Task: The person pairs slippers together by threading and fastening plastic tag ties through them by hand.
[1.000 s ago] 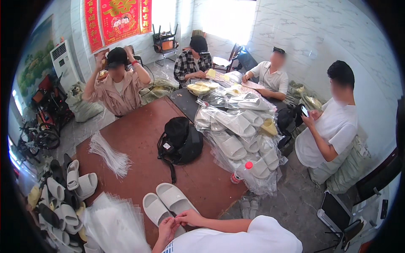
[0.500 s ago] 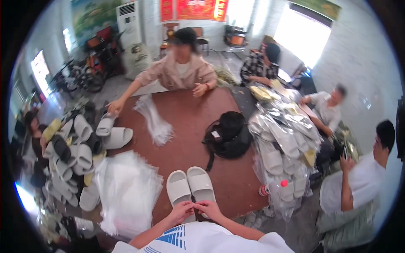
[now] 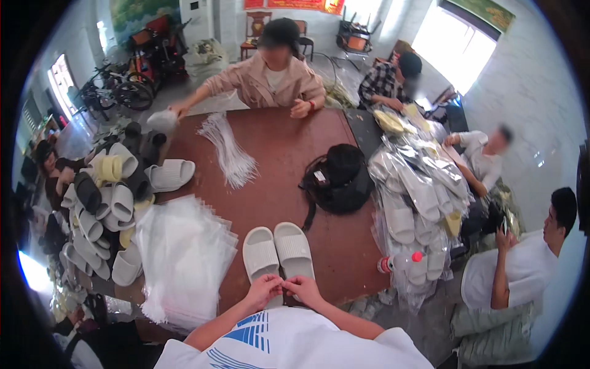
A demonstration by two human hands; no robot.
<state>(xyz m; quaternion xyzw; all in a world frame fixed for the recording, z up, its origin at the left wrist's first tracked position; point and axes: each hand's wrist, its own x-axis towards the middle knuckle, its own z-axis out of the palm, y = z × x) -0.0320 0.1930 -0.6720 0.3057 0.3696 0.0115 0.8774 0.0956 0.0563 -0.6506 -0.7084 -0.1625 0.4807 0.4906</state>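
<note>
Meeting over slippers, L hand & R hand curl inward, can't tell if grip's clenched.

A black bag with a white tag rested on a reddish-brown table. A clear bottle with a red cap lay near the table's right edge. Beyond, bicycles stood at left, a wooden chair below red hangings, and a bright window at right.

I see two slippers side by side on the table, bags to their left, a slipper pile farther left, a backpack behind, bagged slippers right.
</note>
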